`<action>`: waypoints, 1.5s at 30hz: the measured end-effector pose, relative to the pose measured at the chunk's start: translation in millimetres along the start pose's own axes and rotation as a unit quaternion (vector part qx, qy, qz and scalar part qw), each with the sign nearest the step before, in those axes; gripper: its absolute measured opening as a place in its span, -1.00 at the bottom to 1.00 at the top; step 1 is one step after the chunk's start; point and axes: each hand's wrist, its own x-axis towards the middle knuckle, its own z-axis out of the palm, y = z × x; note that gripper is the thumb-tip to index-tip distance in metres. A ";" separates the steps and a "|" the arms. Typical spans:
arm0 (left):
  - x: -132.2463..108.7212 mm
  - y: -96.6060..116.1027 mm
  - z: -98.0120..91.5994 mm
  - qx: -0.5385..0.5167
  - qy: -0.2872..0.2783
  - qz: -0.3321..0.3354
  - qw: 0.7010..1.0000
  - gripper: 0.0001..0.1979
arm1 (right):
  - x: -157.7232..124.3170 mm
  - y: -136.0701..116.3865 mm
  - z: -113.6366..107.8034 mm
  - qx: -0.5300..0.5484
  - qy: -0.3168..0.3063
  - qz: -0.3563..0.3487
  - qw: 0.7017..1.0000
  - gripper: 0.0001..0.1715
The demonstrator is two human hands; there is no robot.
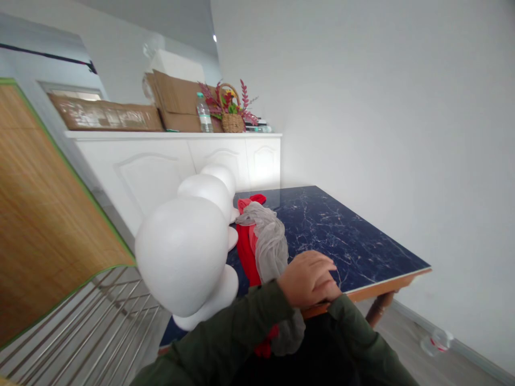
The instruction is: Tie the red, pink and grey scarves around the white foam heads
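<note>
My left hand [304,276] lies over my right hand [330,290] at the table's front edge, its fingers stretched out across it. Most of my right hand is covered, so its fingers are hard to make out. Neither hand shows a held object. Just left of them, a sheer grey scarf [270,241] lies bunched over a red scarf [246,254] and a coral-pink one. The grey and red fabric hangs down over the front edge beneath my left sleeve. Three white mannequin heads stand in a row along the table's left side, the nearest head [183,254] looking largest.
The dark blue marbled table [322,228] has a wooden edge. A white cabinet [156,166] behind carries cardboard boxes [181,99], a water bottle [204,115] and a flower basket [232,123]. At left stands a metal rack [120,311]; a plastic bottle [436,343] lies on the floor at right.
</note>
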 end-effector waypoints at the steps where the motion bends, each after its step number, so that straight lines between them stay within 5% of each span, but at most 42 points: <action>1: 14.7 -15.3 11.4 -0.029 0.005 -0.028 0.999 -0.70 | 2.6 1.8 -1.4 0.002 0.008 0.002 1.000 -0.76; 3: 31.7 -49.7 37.5 -0.104 0.042 -0.133 0.985 -0.69 | 11.0 5.6 -5.4 0.026 0.034 0.028 0.999 -0.75; 6: 33.3 -99.4 72.0 -0.182 0.079 -0.271 0.942 -0.71 | 34.9 12.4 -13.4 0.187 0.063 0.168 0.966 -0.76; 9: 25.2 -133.5 89.6 -0.213 0.093 -0.307 0.923 -0.69 | 71.6 21.8 -20.1 0.317 0.041 0.271 0.908 -0.86; 15: 18.0 -163.5 95.9 -0.249 0.144 -0.342 0.895 -0.66 | 128.0 43.4 -23.0 0.389 -0.075 0.254 0.882 -0.80; 21: 15.7 -172.1 102.1 -0.324 0.137 -0.379 0.856 -0.69 | 130.5 58.0 -27.5 0.443 -0.179 0.217 0.851 -0.76; 33: 16.8 -166.3 98.5 -0.257 0.141 -0.354 0.888 -0.68 | 128.3 55.6 -27.6 0.436 -0.140 0.225 0.860 -0.86; 45: 17.7 -162.2 96.2 -0.262 0.139 -0.351 0.888 -0.67 | 124.7 50.8 -26.5 0.425 -0.122 0.224 0.869 -0.78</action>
